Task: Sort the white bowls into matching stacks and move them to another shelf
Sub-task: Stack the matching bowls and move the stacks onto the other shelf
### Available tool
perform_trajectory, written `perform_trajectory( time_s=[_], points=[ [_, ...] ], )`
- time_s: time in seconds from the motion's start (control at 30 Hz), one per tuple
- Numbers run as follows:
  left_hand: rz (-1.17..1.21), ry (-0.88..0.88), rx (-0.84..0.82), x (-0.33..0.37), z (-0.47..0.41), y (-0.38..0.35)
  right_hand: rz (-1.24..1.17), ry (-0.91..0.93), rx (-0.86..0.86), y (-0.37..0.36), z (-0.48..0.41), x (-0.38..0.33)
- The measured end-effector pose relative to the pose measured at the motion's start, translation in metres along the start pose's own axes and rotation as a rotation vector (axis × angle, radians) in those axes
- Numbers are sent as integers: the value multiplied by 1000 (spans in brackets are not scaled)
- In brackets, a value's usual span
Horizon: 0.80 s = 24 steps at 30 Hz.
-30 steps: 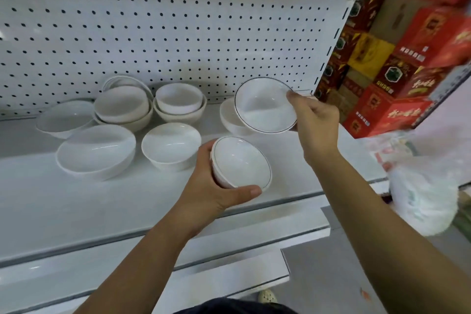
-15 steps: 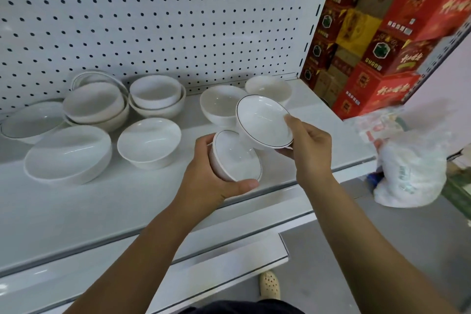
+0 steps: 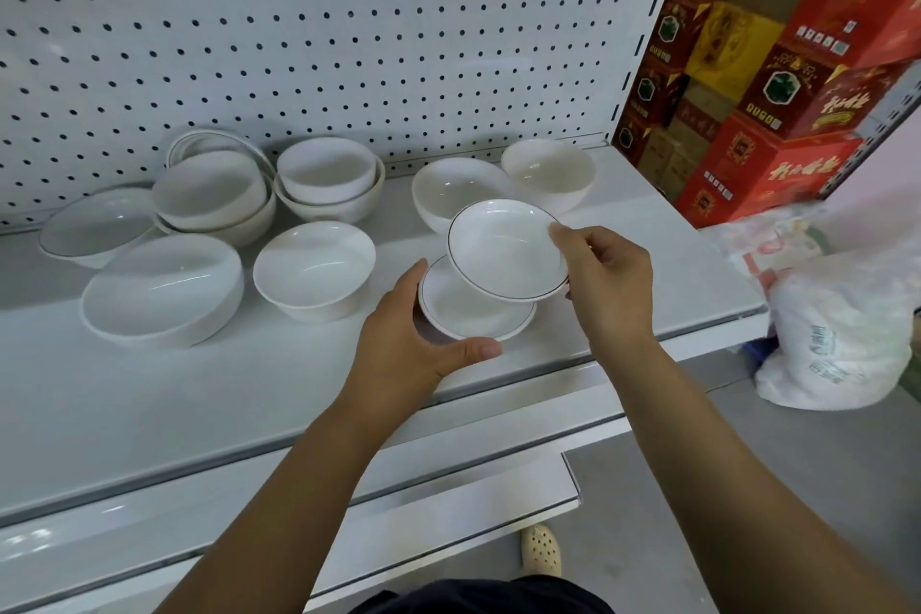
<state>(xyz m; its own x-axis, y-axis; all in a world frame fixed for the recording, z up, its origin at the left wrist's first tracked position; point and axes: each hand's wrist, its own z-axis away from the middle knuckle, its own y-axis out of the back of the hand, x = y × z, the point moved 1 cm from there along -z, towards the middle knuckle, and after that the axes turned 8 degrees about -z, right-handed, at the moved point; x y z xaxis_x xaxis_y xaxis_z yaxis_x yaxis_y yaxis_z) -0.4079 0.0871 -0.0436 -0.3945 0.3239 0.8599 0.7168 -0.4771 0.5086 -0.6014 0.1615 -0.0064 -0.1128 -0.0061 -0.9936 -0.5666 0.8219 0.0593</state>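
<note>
My left hand [image 3: 413,354] cups a small white dark-rimmed bowl [image 3: 463,312]; my right hand [image 3: 608,284] pinches a second dark-rimmed bowl [image 3: 503,249] above, maybe touching.

Two rimmed dishes [image 3: 503,249], five single bowls [image 3: 314,267], two bowl stacks [image 3: 326,170], one plastic bag [image 3: 837,344]

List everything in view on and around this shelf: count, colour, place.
upper rimmed bowl: one, white with dark rim line, tilted over the lower one
lower rimmed bowl: one, same colours, shelf front
right bowls: two, white, back right
middle bowl: one, white, shelf centre
nested pair: two, white, behind the middle bowl
left cluster: at least five, white, some dark-rimmed, shelf left
shelf: one, light grey
pegboard: one, white, behind the shelf
boxes: several, red and gold, stacked at right
plastic bag: one, white, floor right
shoe: one, cream, floor below
left hand: grips the lower rimmed bowl
right hand: pinches the upper rimmed bowl's rim
</note>
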Motion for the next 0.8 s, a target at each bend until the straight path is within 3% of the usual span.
perform_trajectory(
  time_s=[0.2,0.47,0.8],
  points=[
    [115,-33,44,0,3,5,57,81,-45,-5,3,0],
    [41,-184,162,4,6,-1,31,39,-11,-10,9,7],
    [-4,-141,195,-2,12,1,40,12,-23,-12,12,18]
  ],
)
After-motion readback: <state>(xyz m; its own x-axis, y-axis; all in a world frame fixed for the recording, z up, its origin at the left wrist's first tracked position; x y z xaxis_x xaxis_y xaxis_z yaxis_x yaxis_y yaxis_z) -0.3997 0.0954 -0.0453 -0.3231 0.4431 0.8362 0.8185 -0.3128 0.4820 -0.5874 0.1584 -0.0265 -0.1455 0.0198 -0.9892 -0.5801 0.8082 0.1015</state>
